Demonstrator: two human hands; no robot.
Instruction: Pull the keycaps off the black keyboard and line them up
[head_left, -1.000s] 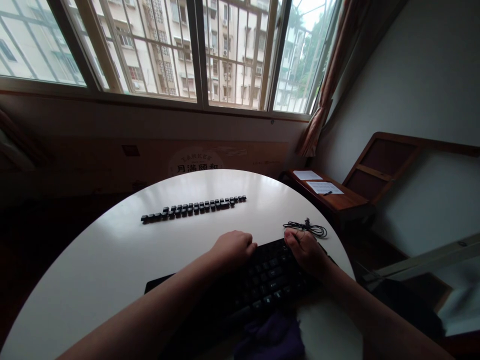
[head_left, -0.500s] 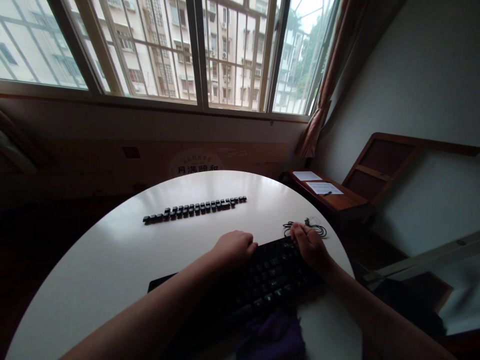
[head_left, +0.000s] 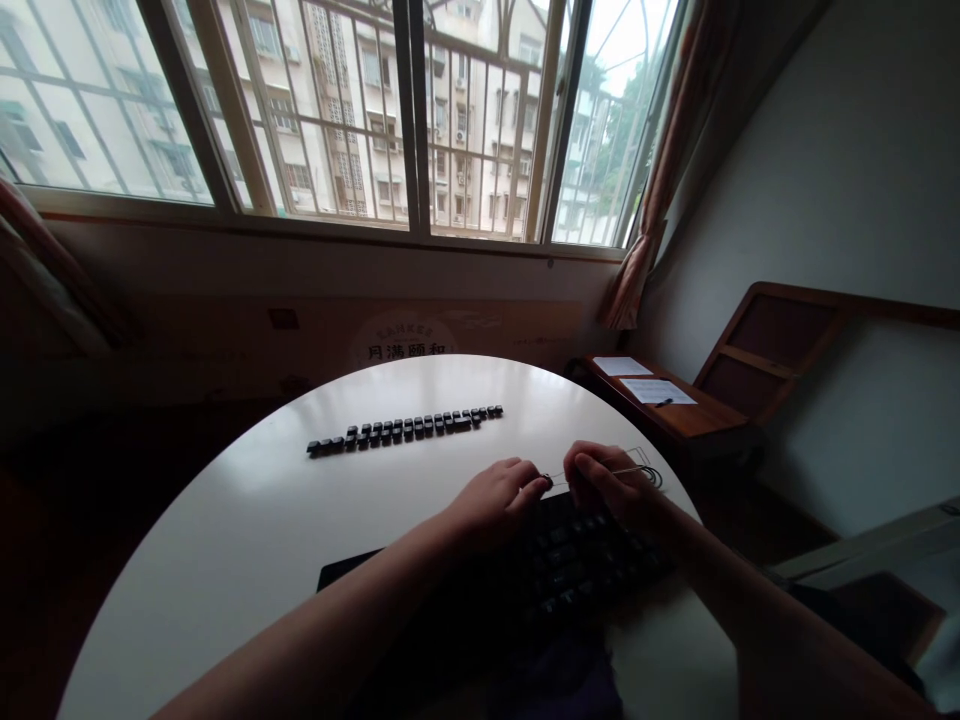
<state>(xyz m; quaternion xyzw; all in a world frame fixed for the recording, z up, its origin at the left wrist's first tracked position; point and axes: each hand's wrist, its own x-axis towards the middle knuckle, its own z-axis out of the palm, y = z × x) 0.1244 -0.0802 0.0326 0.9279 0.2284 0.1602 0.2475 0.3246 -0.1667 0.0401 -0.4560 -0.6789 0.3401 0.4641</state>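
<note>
My left hand [head_left: 504, 497] is closed in a pinch above the keyboard's back edge, with a small black keycap [head_left: 547, 482] at its fingertips. Thin wires run from that keycap to my right hand [head_left: 609, 480], whose fingers are curled round what looks like a wire keycap puller [head_left: 643, 456]. Beneath both hands lies the black keyboard [head_left: 581, 560], largely covered by my forearms and shadow. Several loose black keycaps [head_left: 405, 430] stand in rows farther back on the white round table [head_left: 247, 510].
A coiled black cable [head_left: 654, 479] lies beside my right hand. Dark purple cloth [head_left: 574, 675] sits at the keyboard's near side. Beyond the table at right, a wooden chair [head_left: 720, 415] carries papers [head_left: 658, 391] and a pen. A barred window [head_left: 480, 130] is ahead.
My left hand has moved right, close to my right hand, and now pinches a keycap at the wires. The camera view has shifted slightly, and the rows of keycaps look unchanged.
</note>
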